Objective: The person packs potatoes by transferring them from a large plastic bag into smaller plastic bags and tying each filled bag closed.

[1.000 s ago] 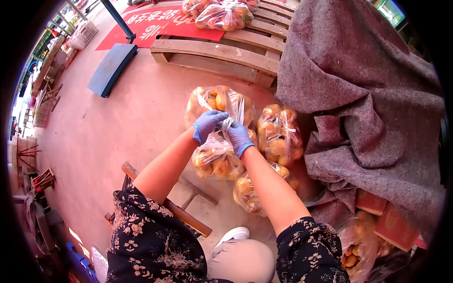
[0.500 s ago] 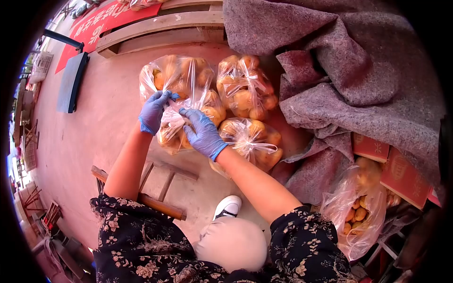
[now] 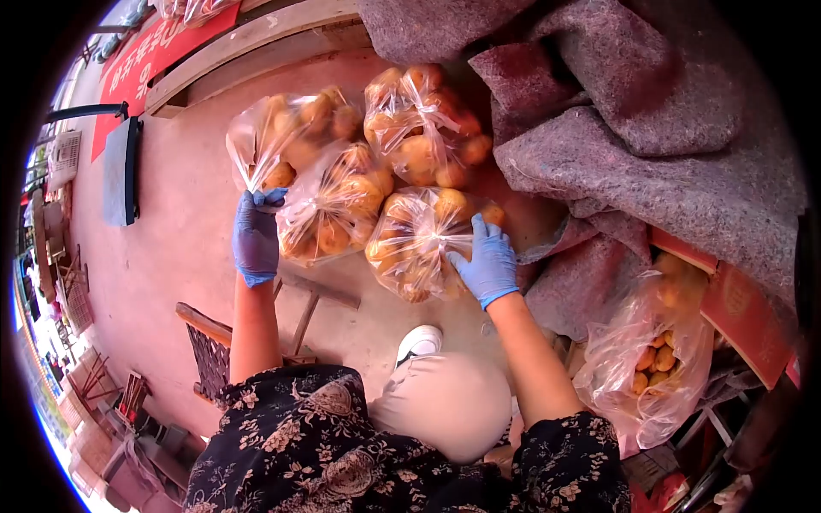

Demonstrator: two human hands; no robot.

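Several clear plastic bags of round yellow-orange produce stand together on the floor. My left hand [image 3: 257, 235], in a blue glove, is closed on the gathered top of the far-left bag [image 3: 295, 128]. Beside it is a bag with bunched plastic [image 3: 338, 205]. My right hand [image 3: 489, 263], also gloved, has its fingers apart at the right side of the nearest bag [image 3: 419, 244], by its knotted top. Behind that sits another tied bag [image 3: 423, 128].
A wooden pallet [image 3: 256, 47] and red banner [image 3: 141, 73] lie at the back left, near a blue-grey platform [image 3: 121, 171]. Grey blankets [image 3: 650, 188] fill the right, above an open bag of produce [image 3: 650, 359] and red boxes [image 3: 748, 321]. A wooden-framed stool [image 3: 205, 325] stands lower left.
My hands have moved apart. The left now grips the far-left bag's top; the right has shifted from the middle bag to the nearest bag. The view has turned and moved closer to the bags.
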